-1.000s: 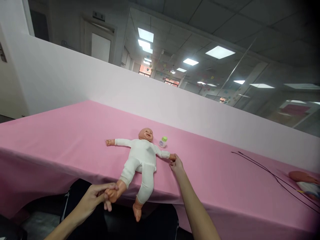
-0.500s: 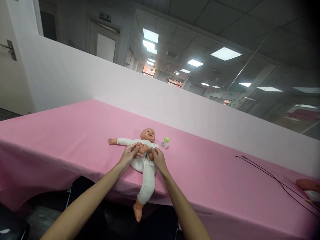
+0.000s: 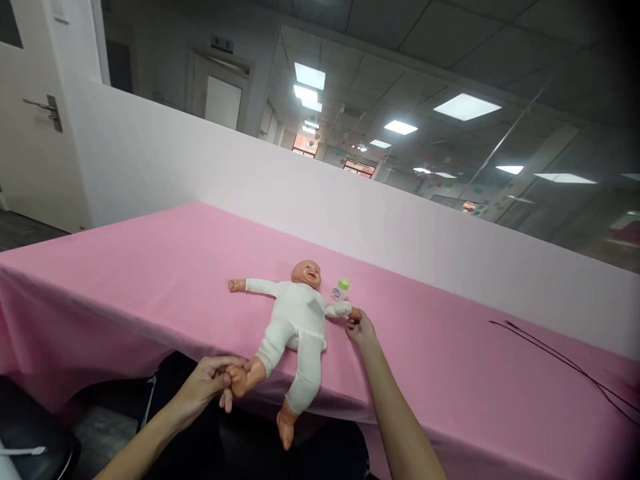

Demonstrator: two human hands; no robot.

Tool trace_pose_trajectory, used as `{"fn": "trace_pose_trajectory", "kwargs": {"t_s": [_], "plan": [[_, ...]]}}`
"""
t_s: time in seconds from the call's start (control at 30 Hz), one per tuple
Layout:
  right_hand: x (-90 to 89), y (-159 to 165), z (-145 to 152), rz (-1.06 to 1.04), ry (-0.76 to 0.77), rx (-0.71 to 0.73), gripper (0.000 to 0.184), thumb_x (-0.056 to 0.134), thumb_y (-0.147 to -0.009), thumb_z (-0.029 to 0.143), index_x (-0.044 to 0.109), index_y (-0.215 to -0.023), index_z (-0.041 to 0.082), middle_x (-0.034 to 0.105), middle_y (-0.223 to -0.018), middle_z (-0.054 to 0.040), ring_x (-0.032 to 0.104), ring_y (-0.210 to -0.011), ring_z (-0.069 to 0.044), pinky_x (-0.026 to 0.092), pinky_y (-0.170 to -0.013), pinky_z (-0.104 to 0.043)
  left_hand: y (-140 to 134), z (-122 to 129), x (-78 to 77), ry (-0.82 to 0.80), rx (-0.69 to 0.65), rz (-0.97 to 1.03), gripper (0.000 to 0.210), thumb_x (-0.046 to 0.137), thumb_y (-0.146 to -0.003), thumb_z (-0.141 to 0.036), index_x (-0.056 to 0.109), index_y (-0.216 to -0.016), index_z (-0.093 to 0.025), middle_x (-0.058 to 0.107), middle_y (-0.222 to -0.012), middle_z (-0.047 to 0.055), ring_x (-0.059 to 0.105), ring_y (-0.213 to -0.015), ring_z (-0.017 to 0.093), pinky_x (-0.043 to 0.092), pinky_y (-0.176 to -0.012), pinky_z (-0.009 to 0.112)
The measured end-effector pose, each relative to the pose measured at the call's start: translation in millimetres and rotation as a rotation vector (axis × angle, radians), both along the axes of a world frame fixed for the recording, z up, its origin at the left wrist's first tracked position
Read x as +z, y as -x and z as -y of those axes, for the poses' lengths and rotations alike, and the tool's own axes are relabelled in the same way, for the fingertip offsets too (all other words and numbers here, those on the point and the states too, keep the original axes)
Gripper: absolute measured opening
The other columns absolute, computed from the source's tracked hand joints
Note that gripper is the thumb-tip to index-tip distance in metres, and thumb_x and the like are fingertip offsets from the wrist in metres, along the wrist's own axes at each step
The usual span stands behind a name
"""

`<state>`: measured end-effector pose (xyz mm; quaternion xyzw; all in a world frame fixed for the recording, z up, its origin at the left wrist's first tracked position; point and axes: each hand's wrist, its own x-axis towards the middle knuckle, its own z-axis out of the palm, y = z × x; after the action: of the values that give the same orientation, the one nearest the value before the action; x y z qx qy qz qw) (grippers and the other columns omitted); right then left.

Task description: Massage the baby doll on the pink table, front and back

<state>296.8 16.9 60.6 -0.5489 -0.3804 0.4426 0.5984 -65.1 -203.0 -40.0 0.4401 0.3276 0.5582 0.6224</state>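
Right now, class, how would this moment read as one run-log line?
Doll: face up on pink cloth | left hand: holding one foot | right hand: holding one doll hand | green-lidded bottle: near head

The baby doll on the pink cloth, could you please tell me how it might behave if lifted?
The baby doll would probably flop, since its white cloth limbs look soft and creased. Its shiny head seems molded, so likely firmer and perhaps slippery.
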Motion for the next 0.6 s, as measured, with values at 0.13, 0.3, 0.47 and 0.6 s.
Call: {"fn": "trace_pose_trajectory", "kwargs": {"t_s": [0.13, 0.3, 0.47, 0.6], "plan": [[2.4, 5.7, -1.4, -0.032, -0.016, -0.022, 0.032, 0.065, -0.082, 0.024, 0.038, -0.066, 0.024, 0.037, -0.048, 0.0088, 0.025, -0.040, -0.007, 0.025, -0.037, -0.020, -6.4, -11.4, 14.1, 0.054, 0.066, 0.092, 0.063, 0.090, -0.069, -0.062, 0.080, -0.107, -0.013, 0.074, -0.075, 0.009, 0.062, -0.051, 0.013, 0.047, -0.054, 0.024], [22.4, 47.1, 6.2, 0.100, -0.184, 0.088, 0.031, 0.072, -0.083, 0.036, 0.051, -0.065, 0.021, 0.048, -0.056, 0.0064, 0.037, -0.050, -0.009, 0.032, -0.047, -0.023, -40.4, -77.7, 81.8, -0.067, 0.093, 0.182, 0.060, 0.091, -0.074, -0.053, 0.077, -0.115, -0.011, 0.076, -0.091, 0.011, 0.065, -0.063, 0.012, 0.050, -0.060, 0.023], [5.8, 93.0, 26.6, 0.247, -0.263, 0.247, 0.034, 0.083, -0.072, 0.042, 0.060, -0.062, 0.020, 0.059, -0.063, 0.0029, 0.051, -0.066, -0.014, 0.042, -0.062, -0.026, -76.2, -136.5, 96.7, 0.020, 0.066, 0.275, 0.065, 0.098, -0.060, -0.051, 0.077, -0.105, -0.010, 0.072, -0.076, 0.004, 0.065, -0.065, 0.012, 0.047, -0.059, 0.019], [2.3, 84.5, 24.4, 0.240, -0.226, 0.233, 0.037, 0.079, -0.073, 0.052, 0.063, -0.065, 0.019, 0.062, -0.065, 0.0009, 0.053, -0.064, -0.014, 0.042, -0.060, -0.026, -73.2, -132.3, 92.4, 0.040, 0.062, 0.339, 0.063, 0.100, -0.060, -0.047, 0.077, -0.105, -0.009, 0.068, -0.072, 0.001, 0.059, -0.059, 0.008, 0.043, -0.056, 0.017]]}}
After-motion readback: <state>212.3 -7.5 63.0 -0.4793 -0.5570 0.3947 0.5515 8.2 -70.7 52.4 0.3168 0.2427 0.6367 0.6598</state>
